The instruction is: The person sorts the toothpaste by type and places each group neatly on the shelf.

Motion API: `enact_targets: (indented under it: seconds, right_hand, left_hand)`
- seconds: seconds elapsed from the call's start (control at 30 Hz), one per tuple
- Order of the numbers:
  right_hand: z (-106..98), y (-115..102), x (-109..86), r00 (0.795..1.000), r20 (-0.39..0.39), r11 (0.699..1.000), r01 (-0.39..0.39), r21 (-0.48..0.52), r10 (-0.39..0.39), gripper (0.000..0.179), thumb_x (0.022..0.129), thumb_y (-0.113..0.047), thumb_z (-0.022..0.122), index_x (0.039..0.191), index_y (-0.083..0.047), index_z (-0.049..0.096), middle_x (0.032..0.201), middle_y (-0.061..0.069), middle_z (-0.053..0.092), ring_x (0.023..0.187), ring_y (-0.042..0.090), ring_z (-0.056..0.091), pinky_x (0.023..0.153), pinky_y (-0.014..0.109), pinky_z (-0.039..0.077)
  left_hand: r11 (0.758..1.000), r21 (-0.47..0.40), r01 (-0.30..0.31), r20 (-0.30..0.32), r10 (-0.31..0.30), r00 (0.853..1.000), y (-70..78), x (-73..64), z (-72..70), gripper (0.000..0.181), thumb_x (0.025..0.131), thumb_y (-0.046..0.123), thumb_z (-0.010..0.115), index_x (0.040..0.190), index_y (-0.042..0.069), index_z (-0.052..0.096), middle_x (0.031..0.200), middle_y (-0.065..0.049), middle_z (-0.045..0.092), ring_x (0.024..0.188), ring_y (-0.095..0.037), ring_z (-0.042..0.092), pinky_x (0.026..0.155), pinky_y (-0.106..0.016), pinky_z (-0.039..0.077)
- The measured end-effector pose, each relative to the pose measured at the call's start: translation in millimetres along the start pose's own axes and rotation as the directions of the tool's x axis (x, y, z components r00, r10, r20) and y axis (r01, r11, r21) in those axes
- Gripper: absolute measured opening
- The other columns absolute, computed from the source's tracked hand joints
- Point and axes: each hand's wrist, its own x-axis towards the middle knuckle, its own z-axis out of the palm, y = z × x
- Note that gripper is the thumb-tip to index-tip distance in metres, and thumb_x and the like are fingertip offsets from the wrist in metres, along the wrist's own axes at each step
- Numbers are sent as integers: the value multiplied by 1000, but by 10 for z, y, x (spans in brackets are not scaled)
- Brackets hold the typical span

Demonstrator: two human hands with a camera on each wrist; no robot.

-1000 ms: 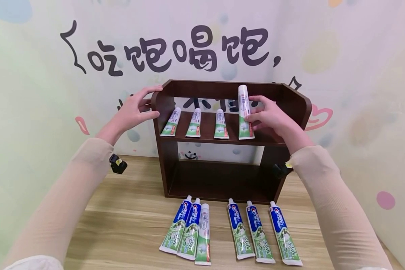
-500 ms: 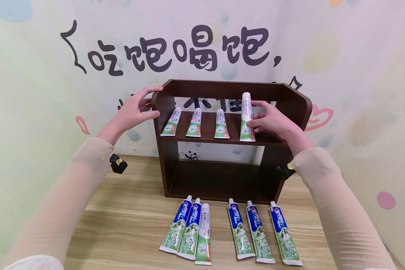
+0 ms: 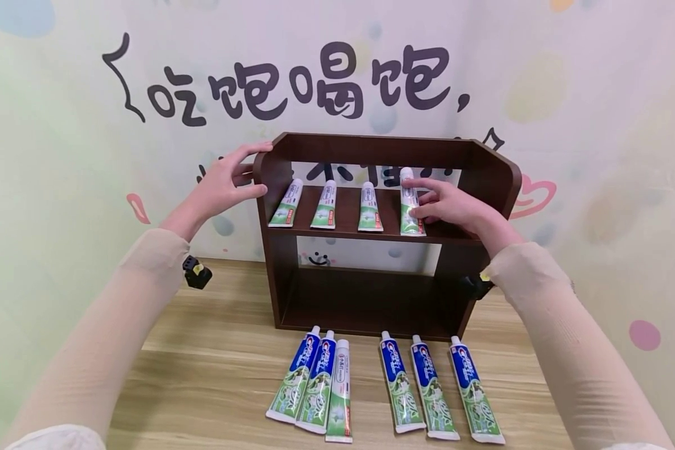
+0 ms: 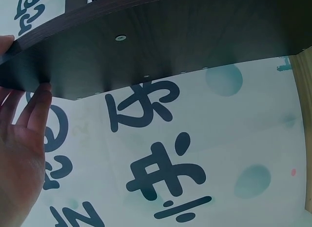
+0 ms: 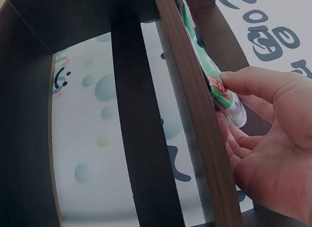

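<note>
My left hand [image 3: 220, 186] grips the left side panel of a dark brown two-tier shelf [image 3: 365, 148]; in the left wrist view, fingers [image 4: 40, 107] lie against the panel's outer face. With thumb and fingers, my right hand [image 3: 454, 205] holds a white and green toothpaste tube [image 3: 407, 201] at the right of the upper tier. That tube leans back cap-up, its flat end at the board's front edge. Left of it, three similar tubes, the nearest being a toothpaste tube [image 3: 369, 209], lean in a spaced row. The right wrist view shows the thumb on the held tube [image 5: 210, 73].
On the wooden table [image 3: 202, 375] before the shelf lie several blue and green toothpaste tubes, one being a Crest tube [image 3: 475, 394]. A white and green tube [image 3: 339, 394] lies beside the left pair. A printed wall [image 3: 585, 94] stands close behind.
My right hand has lowered the toothpaste tube and tilted it back onto the upper tier; its cap end dropped, and the index finger now lies over its upper part. My left hand stays put.
</note>
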Motion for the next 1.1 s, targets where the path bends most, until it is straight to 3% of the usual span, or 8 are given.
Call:
enact_targets:
  seconds: [0.2, 0.63, 1.1]
  right_hand:
    - [-11, 43, -16, 1000, 31, 998, 2, -63, 0, 69, 94, -27, 64, 155, -30, 32, 142, 20, 46, 125, 33, 44, 105, 42, 44]
    - [-49, 101, -27, 997, 76, 995, 9, -101, -1, 74, 93, -30, 65, 156, -31, 28, 145, 18, 42, 131, 33, 37, 107, 49, 41]
    - [-34, 172, 3, 997, 80, 1000, 18, 16, -19, 69, 96, -27, 63, 156, -24, 29, 151, 18, 39, 134, 32, 38, 114, 46, 35]
  left_hand:
    - [1000, -7, -2, -1, 2, 1000, -1, 4, 0, 66, 89, 6, 69, 149, 18, 42, 159, 0, 39, 134, -36, 53, 111, -43, 45]
    - [1000, 16, -1, 8, 1, 1000, 6, 6, -13, 67, 89, 7, 69, 149, 18, 41, 159, 0, 38, 134, -36, 53, 111, -45, 44]
    - [1000, 15, 12, 22, -13, 1000, 22, 5, -30, 67, 90, 7, 68, 149, 17, 40, 159, 0, 37, 134, -37, 52, 110, -46, 45]
